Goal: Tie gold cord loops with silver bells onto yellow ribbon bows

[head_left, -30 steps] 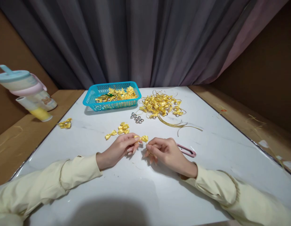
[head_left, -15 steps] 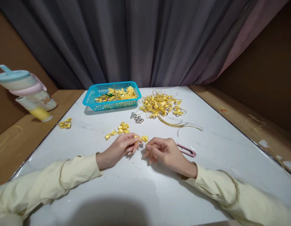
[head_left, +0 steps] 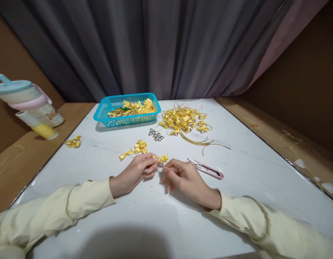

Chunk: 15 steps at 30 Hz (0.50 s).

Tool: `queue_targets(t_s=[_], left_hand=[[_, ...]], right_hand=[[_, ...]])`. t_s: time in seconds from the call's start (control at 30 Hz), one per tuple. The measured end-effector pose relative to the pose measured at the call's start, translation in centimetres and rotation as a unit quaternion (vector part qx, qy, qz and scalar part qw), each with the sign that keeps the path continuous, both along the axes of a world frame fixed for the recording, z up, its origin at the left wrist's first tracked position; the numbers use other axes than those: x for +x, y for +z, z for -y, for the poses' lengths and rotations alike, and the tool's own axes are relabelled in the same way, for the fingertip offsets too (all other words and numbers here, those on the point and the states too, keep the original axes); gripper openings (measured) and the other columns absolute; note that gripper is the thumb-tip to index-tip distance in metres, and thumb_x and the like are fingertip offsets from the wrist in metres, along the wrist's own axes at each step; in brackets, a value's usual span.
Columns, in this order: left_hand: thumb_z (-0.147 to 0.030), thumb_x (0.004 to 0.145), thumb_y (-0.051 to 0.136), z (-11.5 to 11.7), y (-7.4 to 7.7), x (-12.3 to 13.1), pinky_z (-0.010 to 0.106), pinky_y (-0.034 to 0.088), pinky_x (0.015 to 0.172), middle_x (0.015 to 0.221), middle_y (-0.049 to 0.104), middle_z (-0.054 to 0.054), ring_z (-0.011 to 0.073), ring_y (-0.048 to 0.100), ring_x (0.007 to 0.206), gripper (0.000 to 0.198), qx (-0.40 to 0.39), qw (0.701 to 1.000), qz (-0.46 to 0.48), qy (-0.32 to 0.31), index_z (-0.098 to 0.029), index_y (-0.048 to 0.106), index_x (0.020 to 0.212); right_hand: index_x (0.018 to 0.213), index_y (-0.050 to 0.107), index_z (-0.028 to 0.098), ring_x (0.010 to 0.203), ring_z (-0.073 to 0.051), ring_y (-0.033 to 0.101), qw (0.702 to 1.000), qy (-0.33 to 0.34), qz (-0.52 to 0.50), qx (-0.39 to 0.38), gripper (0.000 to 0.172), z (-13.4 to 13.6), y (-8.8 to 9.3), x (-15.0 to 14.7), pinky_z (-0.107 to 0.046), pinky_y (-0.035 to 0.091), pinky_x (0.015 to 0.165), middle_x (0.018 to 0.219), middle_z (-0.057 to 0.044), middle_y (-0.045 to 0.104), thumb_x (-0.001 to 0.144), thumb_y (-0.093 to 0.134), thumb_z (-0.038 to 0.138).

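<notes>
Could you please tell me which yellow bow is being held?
The bow pinched in the left hand; the others lie on the white tabletop or in the blue basket, held by neither hand.

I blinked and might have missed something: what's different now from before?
The right hand moved a little left, toward the left hand, uncovering the blade end of the pink cutter. I see nothing newly grabbed or let go. The left hand still pinches the yellow bow; the blue basket and silver pieces stayed put.
</notes>
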<state>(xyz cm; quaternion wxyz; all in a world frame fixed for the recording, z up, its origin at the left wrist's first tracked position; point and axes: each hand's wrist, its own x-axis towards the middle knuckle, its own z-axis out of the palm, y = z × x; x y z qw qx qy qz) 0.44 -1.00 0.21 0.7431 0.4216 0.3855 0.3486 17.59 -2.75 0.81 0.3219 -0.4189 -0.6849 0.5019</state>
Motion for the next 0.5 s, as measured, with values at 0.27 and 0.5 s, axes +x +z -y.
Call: queue_targets(t_s=[0.27, 0.5], left_hand=[[-0.024, 0.081, 0.056, -0.03, 0.13, 0.12, 0.018, 0.018, 0.043, 0.049, 0.031, -0.007, 0.0049, 0.021, 0.045, 0.017, -0.022, 1.0, 0.005, 0.017, -0.013, 0.051, 0.069], [-0.024, 0.079, 0.059, -0.2, 0.07, 0.12, 0.017, 0.018, 0.043, 0.05, 0.029, -0.008, 0.0046, 0.02, 0.045, 0.016, -0.037, 0.999, 0.012, 0.016, -0.012, 0.054, 0.07]], right_hand=[[0.067, 0.055, 0.017, 0.041, -0.009, 0.053, 1.0, -0.01, -0.01, -0.021, 0.022, 0.05, -0.26, -0.27, -0.02, 0.042, 0.045, 0.05, 0.002, 0.059, 0.086, 0.045, 0.021], [0.066, 0.055, 0.017, 0.041, -0.009, 0.053, 1.0, -0.01, -0.004, -0.018, 0.025, 0.05, -0.34, -0.37, -0.02, 0.043, 0.046, 0.048, 0.002, 0.058, 0.088, 0.044, 0.023]])
